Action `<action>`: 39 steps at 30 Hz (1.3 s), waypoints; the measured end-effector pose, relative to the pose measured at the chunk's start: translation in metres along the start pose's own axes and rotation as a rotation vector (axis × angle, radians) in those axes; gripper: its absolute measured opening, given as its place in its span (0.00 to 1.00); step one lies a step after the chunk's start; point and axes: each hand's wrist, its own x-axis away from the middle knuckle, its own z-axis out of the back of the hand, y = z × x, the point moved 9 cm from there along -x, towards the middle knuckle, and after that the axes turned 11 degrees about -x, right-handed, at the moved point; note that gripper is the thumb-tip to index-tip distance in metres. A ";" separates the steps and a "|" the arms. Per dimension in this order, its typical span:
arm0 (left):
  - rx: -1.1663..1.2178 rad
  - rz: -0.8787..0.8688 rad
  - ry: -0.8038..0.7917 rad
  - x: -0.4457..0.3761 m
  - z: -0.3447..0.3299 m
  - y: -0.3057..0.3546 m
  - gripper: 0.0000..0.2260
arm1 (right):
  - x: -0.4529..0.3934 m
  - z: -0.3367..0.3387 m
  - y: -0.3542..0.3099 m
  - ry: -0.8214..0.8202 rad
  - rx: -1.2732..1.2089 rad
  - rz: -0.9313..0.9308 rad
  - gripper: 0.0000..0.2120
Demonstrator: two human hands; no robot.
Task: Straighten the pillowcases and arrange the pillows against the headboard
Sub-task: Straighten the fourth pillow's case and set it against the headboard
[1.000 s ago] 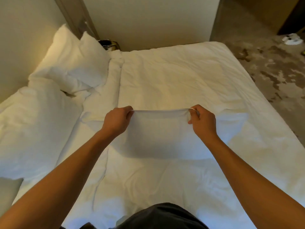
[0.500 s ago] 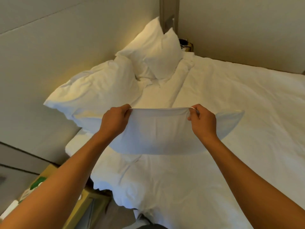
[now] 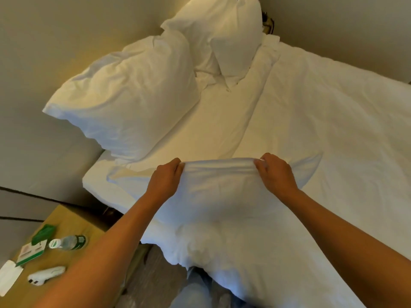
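1. Right then, both hands held one white pillow point(image 3: 220, 196) by its far top edge. The left hand point(image 3: 165, 182) had its fingers curled tight over the edge, pinching the cloth. The right hand point(image 3: 275, 174) did the same on the other side.
2. The two hands were apart, and the cloth between them was pulled into a tight band with small folds.
3. The held pillow was up off the bed point(image 3: 322, 121), near the bed's corner. Its ends stuck out past each hand, and its lower part sagged down toward the person.
4. A big pillow point(image 3: 124, 94) leaned on the headboard point(image 3: 44, 52), past the left hand.
5. Two more pillows point(image 3: 222, 34) stood in the far corner. They touched each other and the big pillow.
6. A white duvet covered the right part of the bed.
7. A wooden side table point(image 3: 66, 221) stood low on the left, beside the bed. On it lay a water bottle point(image 3: 67, 242) on its side, a green packet point(image 3: 43, 234), a card with a green edge point(image 3: 31, 252) and a small white gadget point(image 3: 46, 275).
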 end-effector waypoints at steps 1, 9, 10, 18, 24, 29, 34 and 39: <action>0.010 -0.021 -0.024 -0.005 -0.003 -0.003 0.16 | -0.004 -0.003 0.003 -0.017 0.029 -0.018 0.16; 0.056 -0.104 -0.163 -0.021 -0.010 -0.020 0.08 | -0.007 0.004 -0.003 0.010 0.015 -0.051 0.13; 0.049 -0.100 -0.173 -0.021 -0.011 -0.021 0.09 | -0.006 0.005 -0.005 0.013 0.004 -0.046 0.13; 0.014 -0.046 -0.188 -0.008 -0.012 -0.026 0.16 | 0.000 0.001 0.000 -0.041 -0.015 -0.015 0.17; -0.022 -0.017 -0.158 0.004 -0.009 -0.021 0.15 | -0.007 -0.002 0.011 -0.086 0.063 0.008 0.14; -0.090 0.043 -0.153 -0.008 -0.007 -0.012 0.11 | -0.023 -0.001 0.020 -0.064 0.003 0.007 0.12; -0.114 0.110 -0.101 -0.025 -0.001 -0.010 0.11 | -0.043 -0.002 0.025 -0.062 -0.092 0.033 0.10; -0.137 0.124 -0.038 -0.038 0.004 -0.015 0.11 | -0.055 -0.001 0.025 -0.058 -0.181 0.026 0.10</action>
